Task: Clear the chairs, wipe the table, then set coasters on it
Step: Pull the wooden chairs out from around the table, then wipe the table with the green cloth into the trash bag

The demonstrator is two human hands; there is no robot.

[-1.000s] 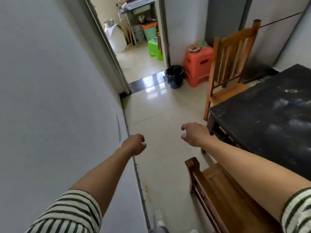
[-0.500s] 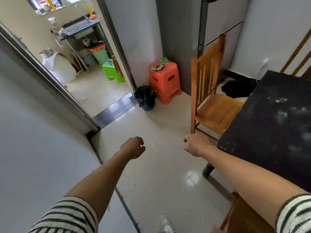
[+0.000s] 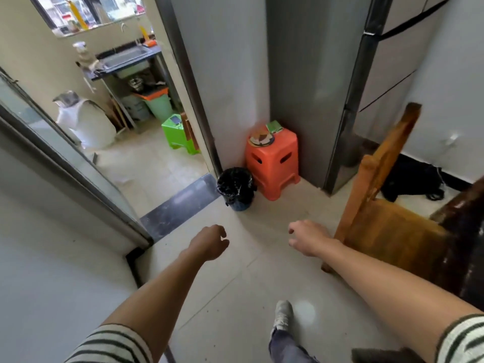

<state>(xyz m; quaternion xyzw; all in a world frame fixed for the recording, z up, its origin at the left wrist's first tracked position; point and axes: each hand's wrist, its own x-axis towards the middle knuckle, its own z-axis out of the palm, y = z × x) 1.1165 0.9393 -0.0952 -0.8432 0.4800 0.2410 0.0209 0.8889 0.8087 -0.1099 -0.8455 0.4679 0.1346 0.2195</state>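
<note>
Head view of a person standing on a tiled floor, both forearms stretched forward. The left hand [image 3: 209, 242] and right hand [image 3: 306, 238] hang in the air at about the same height, well apart from each other. The fingers of each are loosely curled and hold nothing, a relaxed carry that suits walking rather than reaching. The wooden chair [image 3: 392, 231] stands just to the right of the right hand with its back towards the room and its seat tucked against the dark table [image 3: 468, 226], of which only a corner shows at the right edge. The visible part of the seat is bare, and the hand appears close to the chair's back post, apparently without touching it. An orange stool [image 3: 272, 163] sits in the corner between the wall and a tall grey cabinet [image 3: 314, 87], out of the walkway. On its top lie a stack of round discs [image 3: 262, 139], possibly the coasters, and a small green packet [image 3: 274, 126]. A lined black bin [image 3: 236, 188] stands beside the stool, near the doorway. No wiping cloth is in view, so wiping and coaster-setting are judged not yet begun.
</note>
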